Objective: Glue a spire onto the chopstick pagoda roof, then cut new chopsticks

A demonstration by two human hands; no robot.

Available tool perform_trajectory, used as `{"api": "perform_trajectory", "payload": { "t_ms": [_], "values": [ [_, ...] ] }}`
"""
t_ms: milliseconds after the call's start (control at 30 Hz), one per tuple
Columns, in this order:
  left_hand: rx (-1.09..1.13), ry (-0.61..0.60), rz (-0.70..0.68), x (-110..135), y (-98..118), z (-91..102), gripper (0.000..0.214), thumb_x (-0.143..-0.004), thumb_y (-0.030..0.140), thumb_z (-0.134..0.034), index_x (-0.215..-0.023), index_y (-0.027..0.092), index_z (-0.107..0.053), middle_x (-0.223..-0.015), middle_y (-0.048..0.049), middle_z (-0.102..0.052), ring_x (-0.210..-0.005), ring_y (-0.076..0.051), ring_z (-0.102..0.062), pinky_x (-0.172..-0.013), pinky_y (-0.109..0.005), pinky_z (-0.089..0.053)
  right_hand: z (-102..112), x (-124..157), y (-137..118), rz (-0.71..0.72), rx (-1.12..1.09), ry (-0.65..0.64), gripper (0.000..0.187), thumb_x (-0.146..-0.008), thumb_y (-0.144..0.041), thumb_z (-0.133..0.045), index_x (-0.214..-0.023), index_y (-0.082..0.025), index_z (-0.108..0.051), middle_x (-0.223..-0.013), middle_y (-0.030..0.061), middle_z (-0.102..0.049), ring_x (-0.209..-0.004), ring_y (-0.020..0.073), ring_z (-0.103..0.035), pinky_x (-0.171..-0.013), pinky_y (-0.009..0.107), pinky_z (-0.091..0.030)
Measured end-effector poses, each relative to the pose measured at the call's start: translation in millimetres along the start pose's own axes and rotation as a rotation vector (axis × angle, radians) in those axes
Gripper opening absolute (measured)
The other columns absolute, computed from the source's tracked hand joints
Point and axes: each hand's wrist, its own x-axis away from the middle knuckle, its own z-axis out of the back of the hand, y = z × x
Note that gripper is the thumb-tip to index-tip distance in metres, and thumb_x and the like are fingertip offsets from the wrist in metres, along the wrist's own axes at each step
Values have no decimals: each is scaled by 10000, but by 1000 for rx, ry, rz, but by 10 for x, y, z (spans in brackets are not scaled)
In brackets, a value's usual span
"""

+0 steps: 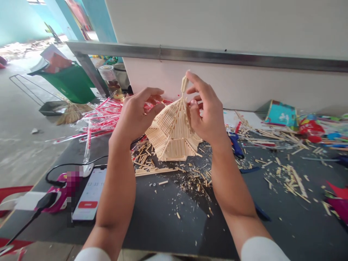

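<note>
A small tiered roof model (178,127) made of thin pale wooden sticks stands in front of me on the dark table. From its peak rises a narrow stick spire (184,84). My right hand (205,105) is at the model's right, its index fingertip against the spire's top. The thumb is apart from that finger, close to the upper roof, and the other fingers curl loosely. At the left slope, my left hand (143,112) is curved with thumb and fingers apart and nothing between them. Whether its thumb touches the roof I cannot tell.
Cut stick pieces and crumbs (199,181) litter the dark table (163,224). Clear and red plastic wrappers (103,116) pile at back left, near a lidded bottle (111,81). A phone (91,195) and purple power strip (61,192) lie left. Blue-handled tools (236,145) lie right.
</note>
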Motion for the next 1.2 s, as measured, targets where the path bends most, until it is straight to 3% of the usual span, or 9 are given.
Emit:
{"api": "perform_trajectory", "payload": {
  "t_ms": [533,867,1033,1200],
  "values": [
    [-14,2,-27,-5,53,-37,283,-967,241,-644,-1245,230,-695,-1132,-28,-773,-1029,-179,-737,-808,-276,-604,15,-5,-18,-10,-3,-11,611,-1013,-140,-368,-1575,-379,-376,-1400,70,-591,-1133,208,-642,-909,385,-611],
    [-7,-32,-31,-10,79,-68,266,-979,257,-637,-1234,215,-700,-1123,-39,-779,-1022,-185,-742,-790,-286,-593,27,-2,-30,-14,-50,-12,503,-1059,-273,-412,-1560,-316,-402,-1312,98,-597,-1027,190,-639,-848,353,-608],
    [-18,-33,-42,-9,98,-89,258,-975,265,-637,-1216,212,-711,-1105,-36,-783,-995,-184,-747,-782,-286,-601,10,2,-31,-34,-42,-13,498,-1072,-409,-439,-1565,-354,-385,-1281,82,-602,-868,156,-637,-763,326,-608],
    [-24,-26,-56,-9,125,-115,251,-973,256,-634,-1206,213,-717,-1105,-36,-785,-997,-184,-749,-788,-286,-610,-50,2,-8,-22,-27,51,481,-1077,-450,-425,-1550,-366,-416,-1206,68,-608,-842,148,-638,-739,314,-608]
  ]
}}
